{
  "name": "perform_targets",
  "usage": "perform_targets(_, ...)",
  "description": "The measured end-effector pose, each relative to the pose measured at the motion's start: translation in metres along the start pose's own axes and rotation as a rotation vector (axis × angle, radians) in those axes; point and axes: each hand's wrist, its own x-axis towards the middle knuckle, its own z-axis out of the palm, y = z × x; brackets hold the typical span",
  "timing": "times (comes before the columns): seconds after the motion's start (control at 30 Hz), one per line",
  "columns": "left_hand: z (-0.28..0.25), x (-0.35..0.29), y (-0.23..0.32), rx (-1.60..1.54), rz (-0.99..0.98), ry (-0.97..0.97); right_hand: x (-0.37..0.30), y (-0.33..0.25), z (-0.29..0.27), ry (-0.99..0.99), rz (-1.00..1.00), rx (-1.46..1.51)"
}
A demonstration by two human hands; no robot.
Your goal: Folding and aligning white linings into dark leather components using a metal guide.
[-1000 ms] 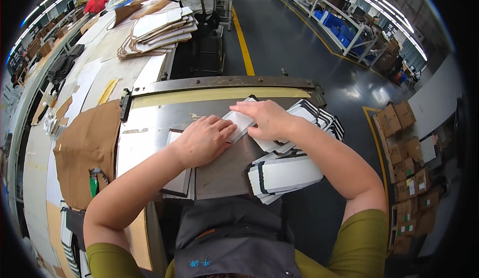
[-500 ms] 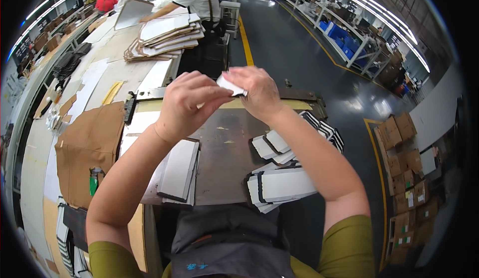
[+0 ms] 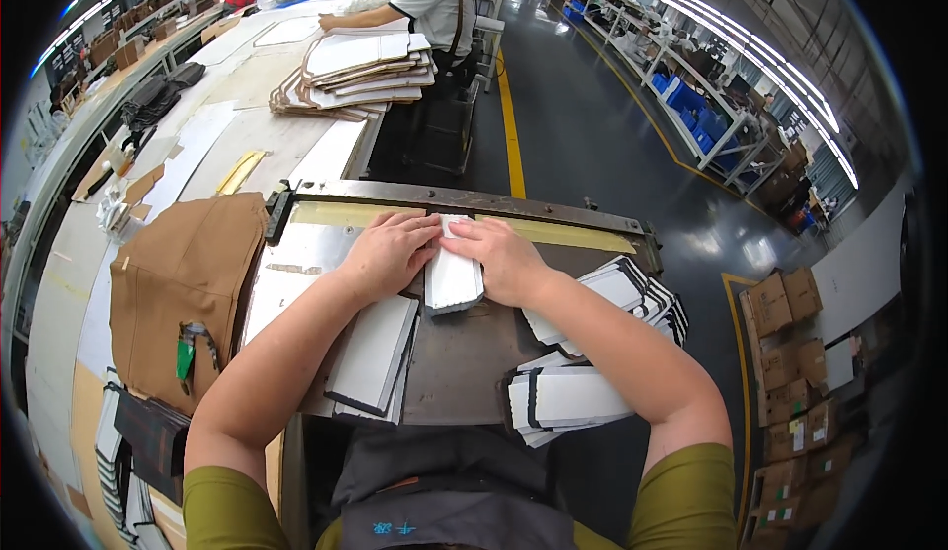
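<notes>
Near the far edge of the metal worktop [image 3: 464, 372], the left hand [image 3: 390, 256] and right hand [image 3: 502, 260] lay fingers on 1 white, dark-edged panel [image 3: 454, 283]; whether either grip pinches or merely presses, I cannot tell. Uneven pressure could skew the panel or crease its edging, and the right forearm [image 3: 632, 338], crossing by the right edge, could knock stacks askew. Counted: 1 panel under 2 hands, 1 panel stack [image 3: 373, 348] toward the near left corner, 2 along the right edge, a far stack [image 3: 614, 285] and a near stack [image 3: 578, 398]; their layers overlap too much to count.

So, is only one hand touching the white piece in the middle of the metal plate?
No, the left hand and the right hand both rest on the white piece, near its far end.
</notes>
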Motion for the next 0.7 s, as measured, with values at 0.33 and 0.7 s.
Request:
perform_targets(0.33, -0.003, 0.005, 0.003, 0.143, -0.032, -0.028, -0.001, 0.004, 0.004, 0.036, 0.008, -0.133)
perform_targets(0.7, -0.011, 0.006, 0.010, 0.166, -0.097, -0.038, -0.003, 0.000, 0.006, 0.125, -0.012, -0.130)
